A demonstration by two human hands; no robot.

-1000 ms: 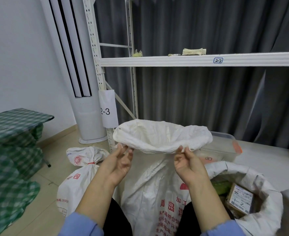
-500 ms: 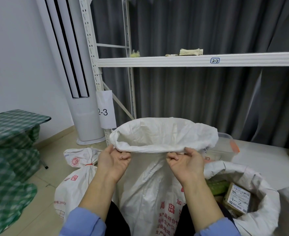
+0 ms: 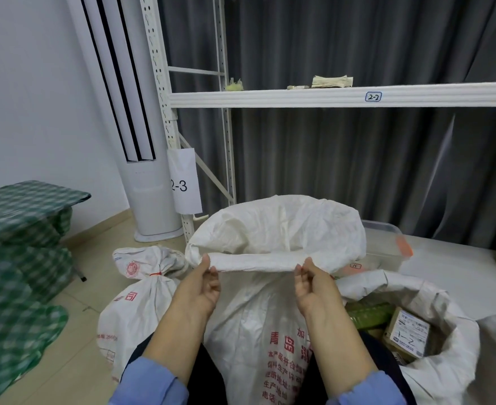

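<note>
White woven plastic sack (image 3: 252, 323): showing red "青岛".
White shelf tag (image 3: 373, 97): reading "2-2".
Left hand (image 3: 200, 287), right hand (image 3: 314, 285): grips pinching rim (image 3: 255, 263).
Change: rim rolling tighter.

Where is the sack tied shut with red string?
The tied sack stands on the floor, lower left in the head view, just left of the open sack.

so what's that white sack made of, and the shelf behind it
The sack looks like woven plastic, probably polypropylene: matte white, a fine weave grain, stiff creases, red print. The shelf looks like painted metal: smooth off-white beam, perforated uprights.
</note>
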